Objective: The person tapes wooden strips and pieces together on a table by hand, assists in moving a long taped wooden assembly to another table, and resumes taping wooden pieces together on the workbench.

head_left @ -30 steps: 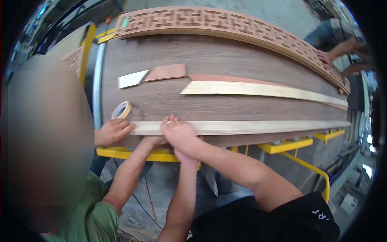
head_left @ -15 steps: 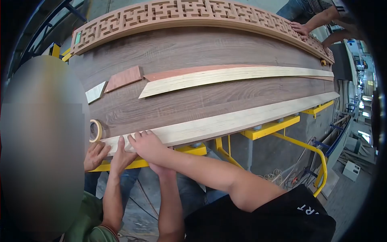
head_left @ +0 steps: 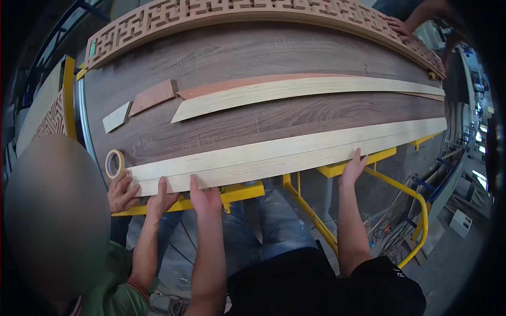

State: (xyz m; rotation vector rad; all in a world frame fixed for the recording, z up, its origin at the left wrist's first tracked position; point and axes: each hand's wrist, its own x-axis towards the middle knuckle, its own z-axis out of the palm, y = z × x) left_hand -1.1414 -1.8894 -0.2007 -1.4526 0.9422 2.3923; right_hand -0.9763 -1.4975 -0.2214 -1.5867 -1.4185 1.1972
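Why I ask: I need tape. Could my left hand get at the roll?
Probably not: your left hand is on the pale wood, and the co-worker's hands sit between it and the tape roll.

From my end I see a black top [head_left: 295, 287] with a short right sleeve [head_left: 387, 282] that carries small white lettering [head_left: 399, 273], only partly readable from here. Below it I make out blue jeans [head_left: 284, 218], faded paler over the thighs, with a worn look to the cloth. Both forearms are bare, and so are the left hand [head_left: 206, 200] and the right hand [head_left: 352, 169], each slim, with slender fingers.
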